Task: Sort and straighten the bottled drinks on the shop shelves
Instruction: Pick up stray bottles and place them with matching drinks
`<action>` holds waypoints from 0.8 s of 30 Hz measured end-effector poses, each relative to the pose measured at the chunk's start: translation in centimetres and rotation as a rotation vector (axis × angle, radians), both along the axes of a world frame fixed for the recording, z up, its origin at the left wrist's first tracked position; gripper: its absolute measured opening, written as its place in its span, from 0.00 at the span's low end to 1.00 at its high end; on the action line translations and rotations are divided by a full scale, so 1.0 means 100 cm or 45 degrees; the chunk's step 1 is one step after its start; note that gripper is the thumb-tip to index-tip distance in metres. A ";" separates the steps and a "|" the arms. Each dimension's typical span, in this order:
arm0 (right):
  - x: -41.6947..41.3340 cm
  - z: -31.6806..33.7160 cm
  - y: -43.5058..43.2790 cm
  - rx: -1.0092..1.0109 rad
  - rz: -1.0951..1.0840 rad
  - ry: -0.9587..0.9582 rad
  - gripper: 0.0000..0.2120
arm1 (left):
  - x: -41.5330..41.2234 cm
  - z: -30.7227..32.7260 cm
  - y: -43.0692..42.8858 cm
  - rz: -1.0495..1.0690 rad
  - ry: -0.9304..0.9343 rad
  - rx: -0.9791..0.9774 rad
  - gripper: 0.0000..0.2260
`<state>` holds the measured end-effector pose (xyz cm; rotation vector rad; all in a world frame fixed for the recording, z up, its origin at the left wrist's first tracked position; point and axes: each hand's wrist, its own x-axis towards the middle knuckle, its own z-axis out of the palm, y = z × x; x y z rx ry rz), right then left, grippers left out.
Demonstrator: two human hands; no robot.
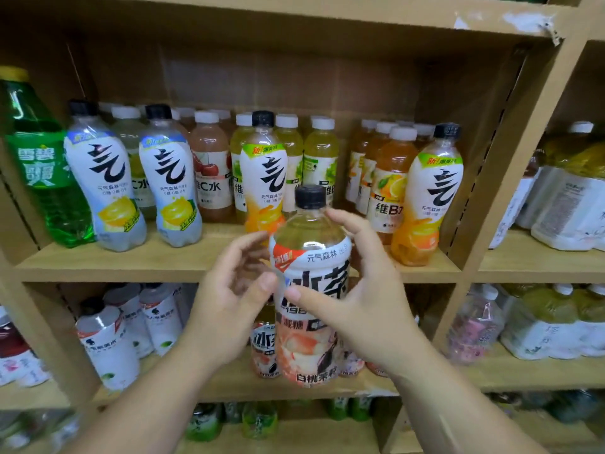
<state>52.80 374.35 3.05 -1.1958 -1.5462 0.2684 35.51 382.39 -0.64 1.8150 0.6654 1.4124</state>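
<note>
Left hand (229, 306) and right hand (357, 299) clasp peach tea bottle (311, 244); thumbs cover part of label; bottom-shelf bottles (229, 417) blurred.

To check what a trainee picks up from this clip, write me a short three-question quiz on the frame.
1. True or false: the tea bottle in front of the shelves has a white cap.
2. Left hand and right hand: which grips the tea bottle? A) left only B) right only C) both
3. Fill in: the big bottle at the far left of the middle shelf is ____ in colour.

Key: 1 false, the cap is black; 2 C; 3 green.
</note>
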 end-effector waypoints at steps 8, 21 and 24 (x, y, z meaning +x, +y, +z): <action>-0.053 -0.103 0.042 -0.253 0.047 -0.037 0.40 | -0.046 -0.051 0.006 0.102 0.343 -0.346 0.31; -0.055 -0.179 0.083 -0.410 -0.011 -0.418 0.35 | -0.094 -0.140 0.044 0.232 0.449 -0.656 0.26; -0.045 -0.181 0.085 -0.332 -0.294 -0.496 0.29 | -0.095 -0.148 0.064 0.267 0.469 -0.703 0.27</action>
